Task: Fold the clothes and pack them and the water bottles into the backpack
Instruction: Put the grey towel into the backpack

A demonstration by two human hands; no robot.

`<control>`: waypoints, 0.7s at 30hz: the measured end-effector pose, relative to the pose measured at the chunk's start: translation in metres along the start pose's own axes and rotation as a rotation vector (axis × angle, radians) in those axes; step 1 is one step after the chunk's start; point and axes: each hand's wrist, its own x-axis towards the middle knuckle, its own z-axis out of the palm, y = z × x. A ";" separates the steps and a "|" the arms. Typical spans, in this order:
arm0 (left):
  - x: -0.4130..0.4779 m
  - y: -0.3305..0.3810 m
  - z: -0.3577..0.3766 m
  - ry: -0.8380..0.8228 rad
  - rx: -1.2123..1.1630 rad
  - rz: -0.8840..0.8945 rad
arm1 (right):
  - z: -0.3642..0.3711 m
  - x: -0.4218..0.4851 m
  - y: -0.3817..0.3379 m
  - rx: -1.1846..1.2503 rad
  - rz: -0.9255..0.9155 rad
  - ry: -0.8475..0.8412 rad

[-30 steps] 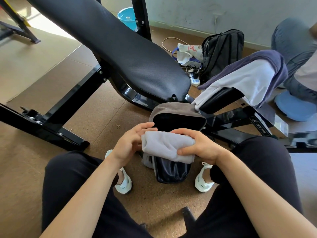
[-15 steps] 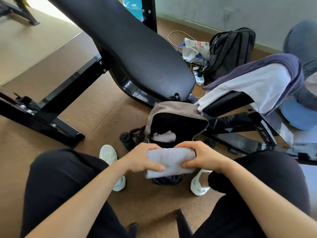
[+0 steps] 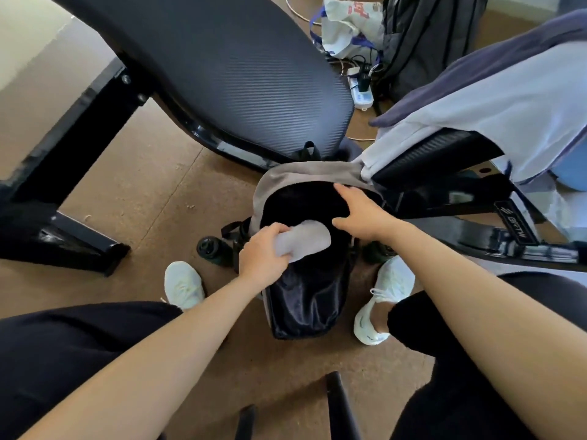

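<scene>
Folded grey garment (image 3: 301, 241): held at its left end in the closed left hand (image 3: 263, 257), long axis lying across the mouth of the backpack (image 3: 305, 300), free end pointed into the dark opening. Right hand (image 3: 360, 214): spread open, nothing gripped, laid at the far right rim of the backpack, apparently keeping the mouth wide. Left hand judged nearer for the push downward and inward. Water bottle (image 3: 211, 250): left of the backpack, just beside it, not yet packed.
</scene>
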 end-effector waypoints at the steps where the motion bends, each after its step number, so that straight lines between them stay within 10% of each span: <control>1: 0.011 -0.003 0.010 0.020 0.030 0.038 | -0.005 0.004 -0.003 0.010 -0.026 0.030; 8: 0.080 -0.038 0.069 0.242 0.515 0.357 | -0.030 0.022 -0.008 0.111 -0.077 0.108; 15: 0.109 -0.049 0.111 -0.119 0.729 0.052 | -0.023 0.034 -0.003 0.106 -0.077 0.125; 21: 0.127 -0.027 0.126 -0.259 0.715 0.132 | -0.024 0.030 -0.006 0.103 -0.057 0.152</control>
